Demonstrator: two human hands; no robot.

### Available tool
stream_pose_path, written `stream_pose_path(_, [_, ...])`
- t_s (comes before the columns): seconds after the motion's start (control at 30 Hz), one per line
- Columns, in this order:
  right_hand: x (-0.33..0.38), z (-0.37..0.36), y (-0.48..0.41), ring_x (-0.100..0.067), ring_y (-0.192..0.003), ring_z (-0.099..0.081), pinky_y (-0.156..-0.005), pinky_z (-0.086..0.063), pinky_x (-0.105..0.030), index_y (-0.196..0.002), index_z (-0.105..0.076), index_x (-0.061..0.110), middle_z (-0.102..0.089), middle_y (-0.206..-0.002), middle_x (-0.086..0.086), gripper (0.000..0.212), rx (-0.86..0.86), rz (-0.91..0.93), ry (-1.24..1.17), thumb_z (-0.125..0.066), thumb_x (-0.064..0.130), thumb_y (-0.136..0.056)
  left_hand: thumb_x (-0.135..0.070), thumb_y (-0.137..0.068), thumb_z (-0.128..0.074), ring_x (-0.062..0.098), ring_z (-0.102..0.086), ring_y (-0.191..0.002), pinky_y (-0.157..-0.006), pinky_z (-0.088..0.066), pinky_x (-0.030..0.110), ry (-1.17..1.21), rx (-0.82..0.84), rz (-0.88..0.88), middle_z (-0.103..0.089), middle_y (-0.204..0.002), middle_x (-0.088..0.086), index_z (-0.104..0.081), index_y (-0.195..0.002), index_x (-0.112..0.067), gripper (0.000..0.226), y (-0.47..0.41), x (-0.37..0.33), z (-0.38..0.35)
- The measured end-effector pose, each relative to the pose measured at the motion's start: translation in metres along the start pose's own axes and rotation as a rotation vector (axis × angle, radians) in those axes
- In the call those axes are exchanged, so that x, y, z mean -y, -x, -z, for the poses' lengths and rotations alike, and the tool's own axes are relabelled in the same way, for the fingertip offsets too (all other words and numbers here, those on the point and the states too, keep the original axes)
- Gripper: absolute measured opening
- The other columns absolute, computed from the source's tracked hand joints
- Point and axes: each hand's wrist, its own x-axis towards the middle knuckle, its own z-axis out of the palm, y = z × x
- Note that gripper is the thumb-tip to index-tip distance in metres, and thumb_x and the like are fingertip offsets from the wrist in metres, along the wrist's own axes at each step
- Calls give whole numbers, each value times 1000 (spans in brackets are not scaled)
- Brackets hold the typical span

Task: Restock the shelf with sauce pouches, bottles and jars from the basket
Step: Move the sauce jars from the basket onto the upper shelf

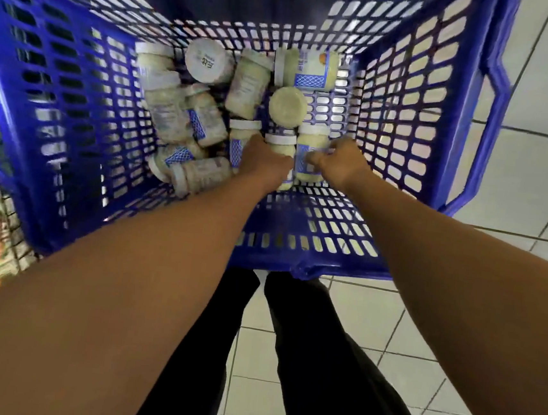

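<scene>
Jars [207, 117] with white lids lie loose on the bottom of the blue basket [336, 272], heaped on one another at the left and in a short row near me; the shelf is out of my view. My right hand [340, 162] is down among them with its fingers and thumb wrapped round the end jar [310, 137] of that row, close to the basket's right wall. My left hand [263, 163] lies over the middle jar [281, 147] beside it, but its fingers are hidden under its back and the view is smeared, so I cannot tell whether it grips or only rests there.

What worries me is the lift. I judge these jars to be smooth and heavy, and I am holding by the round body, so one may slip as it comes up, more so if I raise one in each hand. A drop back would strike the others; a drop past the rim would meet the tiled floor [521, 164], and if they are glass that means breakage. Taking jars from the row may also let the heap on the left roll into the gap
</scene>
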Motion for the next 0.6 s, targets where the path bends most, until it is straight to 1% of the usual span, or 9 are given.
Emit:
stream_pose_path(0.07, [-1,-4,-7,-27,-114,-60,-99,-48,-39,-130,-47,-2,-63,-124,-13,58,-34,-16,-51,-75,26,-88,-20,-87,-72,27,-60,-115,-79,-44,28,27,11,-20,-60,-130,12,-50,-131,-5,52,-5,2,-10])
stream_pose_path(0.13, [-5,-5,-11,-28,-121,-58,-105,-45,-41,-136,-42,-1,-61,-131,-14,63,-74,-50,-126,-76,19,-88,-23,-87,-74,26,-60,-114,-80,-45,29,10,35,-29,-61,-129,11,-53,-128,-4,50,-11,2,-20])
stream_pose_path(0.2, [-12,-5,-17,-28,-120,-59,-102,-47,-40,-137,-42,0,-60,-131,-15,59,-93,-74,-164,-73,13,-89,-29,-87,-75,28,-57,-119,-90,-49,34,-73,54,-46,-58,-133,13,-53,-130,-3,55,-17,1,-30])
stream_pose_path(0.27, [-15,-4,-20,-24,-115,-58,-95,-47,-34,-137,-40,1,-59,-129,-11,59,-94,-79,-129,-73,12,-89,-34,-84,-77,30,-52,-126,-100,-46,35,-171,53,-55,-48,-142,16,-44,-139,-4,71,-21,1,-39])
stream_pose_path(0.33, [-17,-5,-22,-20,-110,-56,-89,-45,-30,-137,-41,1,-59,-124,-7,62,-71,-76,-87,-76,16,-87,-37,-85,-75,30,-48,-129,-96,-43,32,-250,35,-69,-40,-147,16,-35,-145,-6,79,-24,2,-43])
stream_pose_path(0.4, [-19,-8,-23,-24,-115,-58,-97,-48,-35,-136,-43,-1,-60,-127,-8,67,-32,-75,-64,-79,20,-85,-34,-89,-72,30,-46,-131,-94,-43,34,-266,10,-83,-39,-147,16,-29,-146,-4,78,-27,4,-43])
stream_pose_path(0.47, [-20,-10,-23,-27,-121,-57,-105,-47,-41,-138,-42,-2,-59,-132,-12,70,-5,-76,-67,-80,21,-84,-31,-89,-71,30,-47,-130,-91,-43,33,-244,16,-97,-41,-144,16,-30,-144,-2,74,-31,6,-39])
stream_pose_path(0.53, [-20,-10,-23,-29,-120,-58,-104,-48,-44,-138,-41,-2,-60,-131,-14,70,1,-83,-118,-79,20,-84,-31,-89,-71,29,-49,-127,-85,-40,29,-210,67,-121,-45,-141,14,-33,-142,-3,71,-34,10,-32])
stream_pose_path(0.6, [-16,-8,-20,-30,-115,-60,-99,-51,-47,-136,-40,-1,-60,-126,-15,70,-9,-100,-174,-79,22,-82,-29,-91,-70,26,-53,-119,-80,-38,27,-140,114,-140,-50,-131,10,-35,-138,-4,64,-32,14,-25])
